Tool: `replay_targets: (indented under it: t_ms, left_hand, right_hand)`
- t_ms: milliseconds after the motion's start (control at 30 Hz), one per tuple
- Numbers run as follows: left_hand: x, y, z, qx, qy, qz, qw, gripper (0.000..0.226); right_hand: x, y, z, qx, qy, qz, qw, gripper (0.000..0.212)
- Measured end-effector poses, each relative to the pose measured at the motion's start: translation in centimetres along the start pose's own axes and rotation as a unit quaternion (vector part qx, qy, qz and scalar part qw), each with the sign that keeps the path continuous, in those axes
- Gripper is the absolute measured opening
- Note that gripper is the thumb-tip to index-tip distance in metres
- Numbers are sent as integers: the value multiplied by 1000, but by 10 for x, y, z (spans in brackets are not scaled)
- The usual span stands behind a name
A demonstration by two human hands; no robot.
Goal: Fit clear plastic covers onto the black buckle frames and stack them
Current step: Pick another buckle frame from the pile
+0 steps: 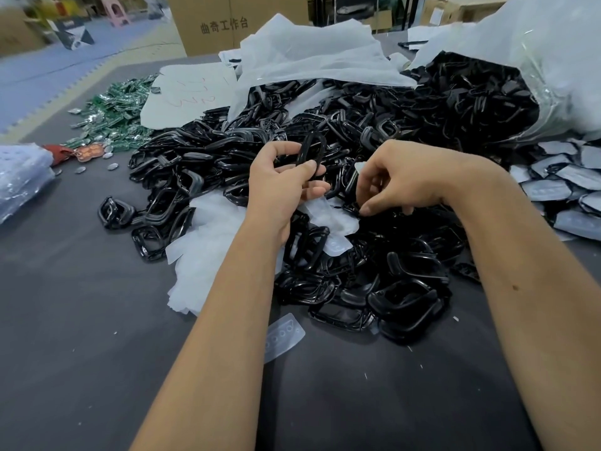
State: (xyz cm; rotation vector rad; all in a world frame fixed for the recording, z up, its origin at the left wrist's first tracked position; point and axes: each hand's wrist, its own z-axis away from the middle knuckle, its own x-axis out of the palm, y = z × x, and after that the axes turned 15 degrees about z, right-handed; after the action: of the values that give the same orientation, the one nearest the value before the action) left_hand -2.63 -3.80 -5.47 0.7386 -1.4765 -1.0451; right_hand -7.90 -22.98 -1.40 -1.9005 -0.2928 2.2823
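Observation:
A big heap of black buckle frames [374,262] covers the middle of the dark table [81,320]. My left hand [283,187] holds one black frame [310,151] upright above the heap, thumb and fingers curled round its lower part. My right hand [400,177] reaches down into the heap with its fingers curled, pinching at a clear plastic cover [359,167] among the frames. Loose clear covers [208,242] lie under and beside the frames, and one single cover [284,336] lies on the table in front. Frames with covers fitted [559,187] lie stacked at the right.
A large plastic bag [536,60] full of black frames lies open at the back right. White plastic sheets [309,53] drape over the heap's rear. Green circuit boards [113,115] are piled at the back left. A clear bag [19,177] sits at the left edge. Cardboard boxes [234,21] stand behind.

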Motion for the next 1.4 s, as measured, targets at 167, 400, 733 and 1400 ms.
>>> replay_targets:
  t_ms: [167,400,733,1400]
  left_hand:
    - [0,-1,-1,1,3,-11,1000,26]
    - [1,-4,-1,7,1,-31,999,26]
    - [0,-4,-1,14,-18,-31,999,27]
    - [1,-5,-1,7,-30,-26,999,32]
  right_hand:
    - [0,-8,2,17,-4,-13,1000,22]
    - [7,-18,-1,20,40,19,999,12]
    - [11,-7,-5,-17,177,-356,917,9]
    - [26,-24,-8,26,187,-560,807,17]
